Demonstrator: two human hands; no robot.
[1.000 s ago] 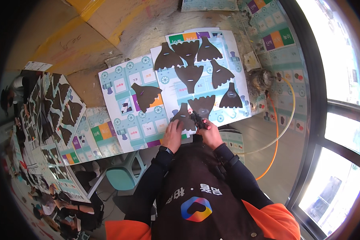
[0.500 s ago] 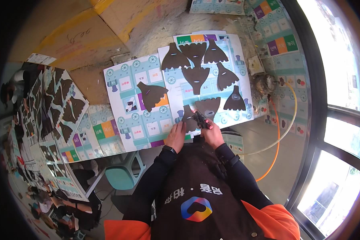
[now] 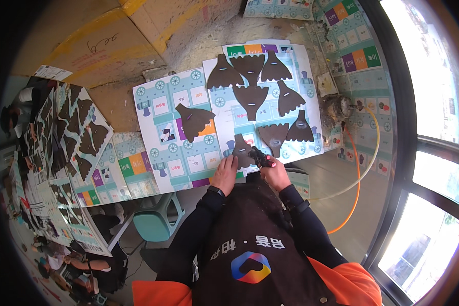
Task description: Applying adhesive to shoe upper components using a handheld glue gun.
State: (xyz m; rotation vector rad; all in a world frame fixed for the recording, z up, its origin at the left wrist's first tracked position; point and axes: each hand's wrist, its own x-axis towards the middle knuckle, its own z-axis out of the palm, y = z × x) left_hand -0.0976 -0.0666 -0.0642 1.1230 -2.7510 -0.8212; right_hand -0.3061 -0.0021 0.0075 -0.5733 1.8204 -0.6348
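Observation:
My right hand (image 3: 275,174) grips a small black spray gun (image 3: 261,158), its front end over a dark fan-shaped piece (image 3: 243,152) at the near edge of the printed sheet (image 3: 224,109). Flat on the sheet, the fingers of my left hand (image 3: 224,173) rest at that piece's left edge. Just beyond the gun lies another fan-shaped piece (image 3: 274,137), scalloped edge away from me. Several more are spread farther up, among them one at the right (image 3: 301,127) and one alone at the left (image 3: 194,122).
Yellowish and orange hoses (image 3: 353,186) loop down at the right beside a crusted fitting (image 3: 336,107). A green stool (image 3: 155,224) stands at the near left. Boards covered with more dark pieces (image 3: 84,130) fill the far left, with people below them. Cardboard (image 3: 102,46) lines the back.
The fan-shaped piece beyond the gun has shifted right and turned slightly, nearing the right-hand piece. My right hand and the gun have moved slightly right and down. My left hand stays put.

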